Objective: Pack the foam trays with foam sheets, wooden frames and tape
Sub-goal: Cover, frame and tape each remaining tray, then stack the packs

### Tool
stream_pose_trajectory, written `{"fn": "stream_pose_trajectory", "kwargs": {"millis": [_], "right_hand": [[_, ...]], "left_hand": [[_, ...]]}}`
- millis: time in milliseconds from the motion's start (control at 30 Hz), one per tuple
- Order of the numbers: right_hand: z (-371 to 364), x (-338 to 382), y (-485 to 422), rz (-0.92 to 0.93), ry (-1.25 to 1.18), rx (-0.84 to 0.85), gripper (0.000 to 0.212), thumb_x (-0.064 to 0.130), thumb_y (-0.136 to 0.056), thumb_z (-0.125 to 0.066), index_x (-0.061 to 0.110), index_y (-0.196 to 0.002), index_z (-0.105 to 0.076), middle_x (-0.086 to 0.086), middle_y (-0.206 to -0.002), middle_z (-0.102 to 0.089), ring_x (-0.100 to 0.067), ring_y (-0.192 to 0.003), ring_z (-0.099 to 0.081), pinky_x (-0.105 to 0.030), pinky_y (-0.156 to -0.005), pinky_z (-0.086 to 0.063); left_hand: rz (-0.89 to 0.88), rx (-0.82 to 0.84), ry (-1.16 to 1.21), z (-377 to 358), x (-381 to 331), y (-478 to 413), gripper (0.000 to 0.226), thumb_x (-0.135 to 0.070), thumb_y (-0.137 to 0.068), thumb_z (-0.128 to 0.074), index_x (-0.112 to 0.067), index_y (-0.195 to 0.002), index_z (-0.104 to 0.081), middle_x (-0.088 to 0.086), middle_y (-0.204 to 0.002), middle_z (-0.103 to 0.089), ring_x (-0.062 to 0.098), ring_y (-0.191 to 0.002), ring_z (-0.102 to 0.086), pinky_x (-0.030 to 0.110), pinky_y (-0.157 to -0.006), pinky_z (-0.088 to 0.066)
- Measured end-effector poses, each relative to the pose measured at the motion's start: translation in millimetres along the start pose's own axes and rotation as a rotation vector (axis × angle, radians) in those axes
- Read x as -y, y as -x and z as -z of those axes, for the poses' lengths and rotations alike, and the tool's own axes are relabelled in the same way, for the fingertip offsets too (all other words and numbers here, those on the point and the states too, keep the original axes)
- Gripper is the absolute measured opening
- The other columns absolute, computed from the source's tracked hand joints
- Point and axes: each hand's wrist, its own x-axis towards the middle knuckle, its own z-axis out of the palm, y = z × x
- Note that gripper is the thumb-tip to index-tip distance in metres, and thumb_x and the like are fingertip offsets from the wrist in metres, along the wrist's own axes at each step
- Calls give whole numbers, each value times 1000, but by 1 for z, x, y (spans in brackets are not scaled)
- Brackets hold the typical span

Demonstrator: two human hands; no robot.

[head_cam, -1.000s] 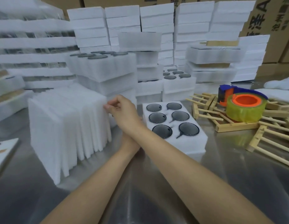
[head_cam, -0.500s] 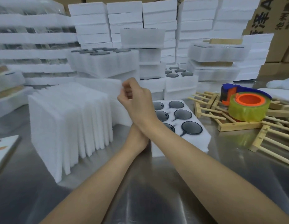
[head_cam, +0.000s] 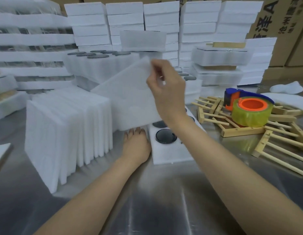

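Right hand (head_cam: pixel 166 92), raised above the foam tray (head_cam: pixel 171 155), pinches a tilted foam sheet (head_cam: pixel 128 95); left hand (head_cam: pixel 136 146) rests flat, fingers straight, beside the tray's left edge.

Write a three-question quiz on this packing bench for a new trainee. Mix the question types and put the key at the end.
1. Multiple choice: what does the right hand pinch? A) a glove B) a foam sheet C) a cardboard box
2. True or false: the tape roll sits on top of the wooden frames.
3. Fill in: the left hand rests, fingers straight, beside the foam ____ that holds the dark round pieces.

Key: 1 B. 2 true. 3 tray.
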Motion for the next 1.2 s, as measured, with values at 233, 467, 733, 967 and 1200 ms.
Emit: {"fn": "stream_pose_trajectory", "kwargs": {"millis": [233, 467, 733, 967, 1200], "right_hand": [[99, -31, -17, 341, 122, -363, 13, 2, -95, -51, 4, -103, -62, 8, -93, -62, -7, -84, -56, -23, -76, -44], [93, -50, 58, 712, 334, 734, 17, -2, -85, -66, 2, -98, -75, -12, -93, -73, -32, -77, -68, -39, -59, -54], [107, -78, 41, -406, -4, 259, 17, 26, -96, -53, 29, -105, -68, 15, -105, -68, 1, -94, -61, -21, -79, -45], [106, -103, 51, -1255, -446, 486, 66, 17, -90, -62, 26, -148, -34, 8, -108, -67, -15, -92, -71, -27, -75, -55], [108, -108, 52, -1245, -509, 532, 40, 14, -95, -54, 20, -135, -51, 3, -106, -74, -19, -96, -71, -31, -78, -55]], "left_hand": [[11, -108, 260, -1, -1, -1, 13, -9, -92, -43, -9, -101, -52, 13, -110, -59, 32, -113, -49, 46, -108, -29], [89, -271, 1026, 6, 1, 1, 38, -18, -102, -38, -14, -138, -49, 0, -140, -52, 14, -131, -46, 26, -111, -30], [139, 57, 1456, 7, -10, 3, 55, -45, -93, -48, -14, -138, -49, 3, -142, -52, 21, -132, -46, 45, -116, -28], [75, 144, 1463, 13, -15, 12, 50, -27, -102, -40, -20, -150, -30, -4, -150, -41, 13, -137, -40, 37, -118, -24], [89, 185, 1597, 16, -23, 17, 51, -29, -104, -34, -19, -153, -22, -5, -151, -39, 12, -137, -40, 36, -119, -23]]}}
